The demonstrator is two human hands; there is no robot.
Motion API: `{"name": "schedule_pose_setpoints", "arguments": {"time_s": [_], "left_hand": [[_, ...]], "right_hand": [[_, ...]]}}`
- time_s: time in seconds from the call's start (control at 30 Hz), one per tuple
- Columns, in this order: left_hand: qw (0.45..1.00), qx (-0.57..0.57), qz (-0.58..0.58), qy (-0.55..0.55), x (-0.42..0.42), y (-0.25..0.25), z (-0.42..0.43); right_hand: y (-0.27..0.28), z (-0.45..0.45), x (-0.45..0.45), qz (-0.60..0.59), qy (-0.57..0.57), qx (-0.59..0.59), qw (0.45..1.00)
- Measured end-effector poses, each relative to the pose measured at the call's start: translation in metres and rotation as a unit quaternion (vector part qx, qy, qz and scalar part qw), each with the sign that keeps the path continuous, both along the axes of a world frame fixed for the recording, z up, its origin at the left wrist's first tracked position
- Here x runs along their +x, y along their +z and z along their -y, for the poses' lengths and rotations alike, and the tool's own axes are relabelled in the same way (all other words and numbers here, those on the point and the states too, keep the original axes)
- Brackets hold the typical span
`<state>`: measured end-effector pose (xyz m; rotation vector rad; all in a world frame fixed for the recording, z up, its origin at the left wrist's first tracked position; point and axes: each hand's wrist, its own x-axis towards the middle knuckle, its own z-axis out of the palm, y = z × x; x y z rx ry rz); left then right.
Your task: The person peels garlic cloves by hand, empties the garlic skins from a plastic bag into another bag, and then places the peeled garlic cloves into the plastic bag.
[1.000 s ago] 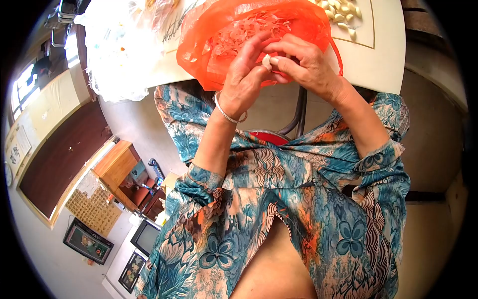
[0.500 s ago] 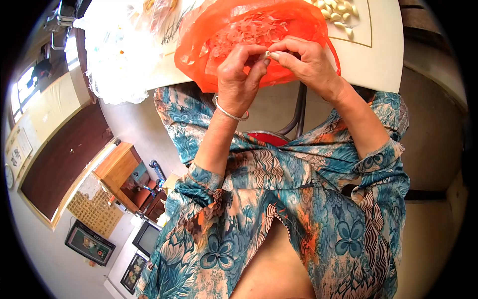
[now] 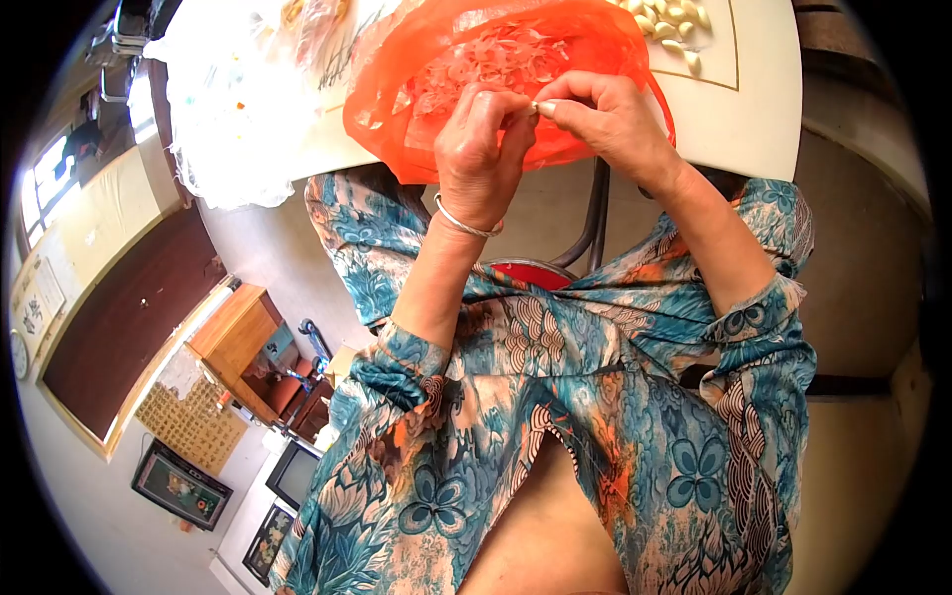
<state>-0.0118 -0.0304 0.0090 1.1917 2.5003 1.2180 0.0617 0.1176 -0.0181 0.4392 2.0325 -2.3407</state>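
From where I stand, everything meets at one spot: a tiny whitish, garlic-like piece [image 3: 535, 105] sits right between two sets of fingertips, above the near part of an open, see-through red plastic bag [image 3: 382, 119]. The left hand [image 3: 477, 149], with a silvery bangle [image 3: 464, 221] at its wrist, closes bent fingers on it from the left, its thumb tip hidden; the right hand [image 3: 607, 121] pinches it from the right, thumb against forefinger. Neither hand is nearer. So little of the piece shows that I can't make out its long axis. Papery flakes [image 3: 491, 55] lie inside the bag; smooth ivory cloves [image 3: 674, 28] lie on the cream tabletop [image 3: 759, 124], beyond and right of the right hand.
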Motion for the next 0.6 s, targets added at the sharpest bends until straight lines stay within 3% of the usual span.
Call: {"name": "schedule_pose_setpoints", "arguments": {"time_s": [0.13,0.33,0.47,0.6], "left_hand": [[1.0,0.001,0.027,-0.004,0.003,-0.001,0.001],[0.995,0.009,0.083,0.045,0.009,-0.002,-0.002],[0.973,0.059,0.207,0.082,0.009,-0.006,0.0],[0.902,0.194,0.362,0.134,0.009,0.008,-0.005]], "right_hand": [[0.0,0.0,0.001,0.01,0.012,0.002,1.0],[-0.006,0.009,0.0,-0.015,-0.056,0.01,0.998],[-0.007,0.009,0.0,0.012,-0.054,0.036,0.998],[-0.004,0.009,0.002,0.019,-0.066,0.08,0.994]]}}
